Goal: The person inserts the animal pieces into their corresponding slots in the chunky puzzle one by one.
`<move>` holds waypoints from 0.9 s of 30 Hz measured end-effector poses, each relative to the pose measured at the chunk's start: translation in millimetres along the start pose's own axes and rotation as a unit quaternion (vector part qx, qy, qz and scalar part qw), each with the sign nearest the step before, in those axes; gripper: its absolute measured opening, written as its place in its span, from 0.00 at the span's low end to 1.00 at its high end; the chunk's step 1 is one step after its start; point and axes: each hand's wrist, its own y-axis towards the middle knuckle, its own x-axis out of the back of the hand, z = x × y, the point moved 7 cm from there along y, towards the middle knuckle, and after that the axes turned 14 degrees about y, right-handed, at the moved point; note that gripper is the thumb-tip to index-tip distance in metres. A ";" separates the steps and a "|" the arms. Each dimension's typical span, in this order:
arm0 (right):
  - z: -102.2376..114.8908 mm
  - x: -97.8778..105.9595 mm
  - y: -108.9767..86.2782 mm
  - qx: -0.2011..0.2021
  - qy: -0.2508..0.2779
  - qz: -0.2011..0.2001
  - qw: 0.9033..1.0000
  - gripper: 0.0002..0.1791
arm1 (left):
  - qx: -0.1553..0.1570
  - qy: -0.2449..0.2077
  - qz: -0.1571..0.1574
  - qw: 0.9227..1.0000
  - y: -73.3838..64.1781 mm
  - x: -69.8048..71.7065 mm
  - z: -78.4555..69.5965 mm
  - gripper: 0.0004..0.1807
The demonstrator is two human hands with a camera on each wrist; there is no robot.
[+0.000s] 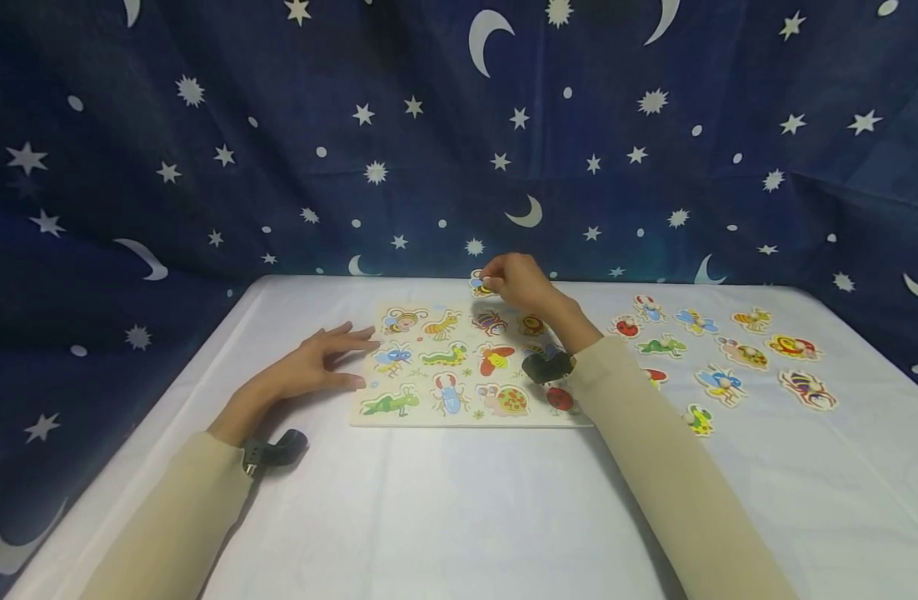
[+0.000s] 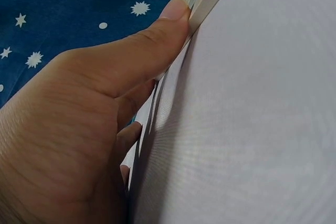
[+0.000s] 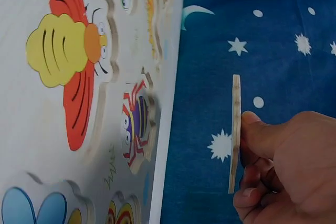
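Note:
Pinched between the right hand's (image 1: pixel 530 287) thumb and fingers is a bee puzzle piece (image 1: pixel 478 284), raised beyond the far edge of the insect puzzle board (image 1: pixel 399 422). The right wrist view shows this wooden piece (image 3: pixel 235 135) edge-on, its picture turned away. Spread loosely, the left hand (image 1: pixel 316 364) rests at the board's left edge. Its thumb (image 2: pixel 173 14) touches the board's side in the left wrist view. Printed insects fill the board's recesses, among them a spider (image 3: pixel 137 124) and a red-winged bug (image 3: pixel 58 51). The right forearm covers the board's right side.
Several loose insect pieces lie on the white table (image 1: pixel 429 517) to the right, including a ladybug (image 1: pixel 625 326), a blue dragonfly (image 1: pixel 696 322), a snail (image 1: pixel 744 353) and a striped spider (image 1: pixel 807 389). A dark blue starry curtain (image 1: pixel 429 192) hangs behind the table.

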 end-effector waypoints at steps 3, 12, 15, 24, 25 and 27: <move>3.6 -6.0 3.9 0.005 -0.008 0.007 1.000 0.12 | 0.002 -0.004 0.000 1.000 -0.3 -0.1 0.2 0.36; 13.7 -21.9 11.7 0.008 0.026 0.017 0.999 0.12 | 0.008 0.001 0.000 1.000 -0.1 0.1 0.7 0.36; 15.2 -28.4 13.9 0.002 0.033 0.020 0.999 0.12 | 0.009 0.000 0.000 1.000 0.2 -0.2 0.5 0.36; 27.6 -46.3 18.3 0.036 0.049 0.039 0.997 0.12 | 0.020 0.001 0.005 1.000 0.3 -1.2 -0.5 0.36; 29.0 -47.9 18.5 0.041 0.049 0.042 0.997 0.12 | 0.019 0.001 0.004 1.000 0.6 -0.9 -0.9 0.35; 31.6 -51.3 18.6 0.044 0.050 0.048 0.997 0.12 | 0.013 0.001 0.002 1.000 1.2 -0.6 -1.7 0.35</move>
